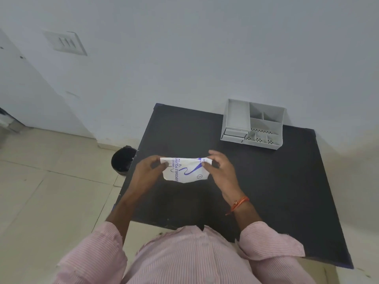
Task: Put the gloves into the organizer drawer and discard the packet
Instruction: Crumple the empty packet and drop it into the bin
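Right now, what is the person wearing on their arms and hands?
The left sleeve and right sleeve are pale pink with thin white stripes, pushed up near the elbows. The left hand and right hand are bare, no gloves. An orange thread band is tied round the right wrist, its loose ends dangling.

Pink pinstriped shirt [190,261], sleeves [270,240] rolled up; orange thread band [239,203] on the right wrist.
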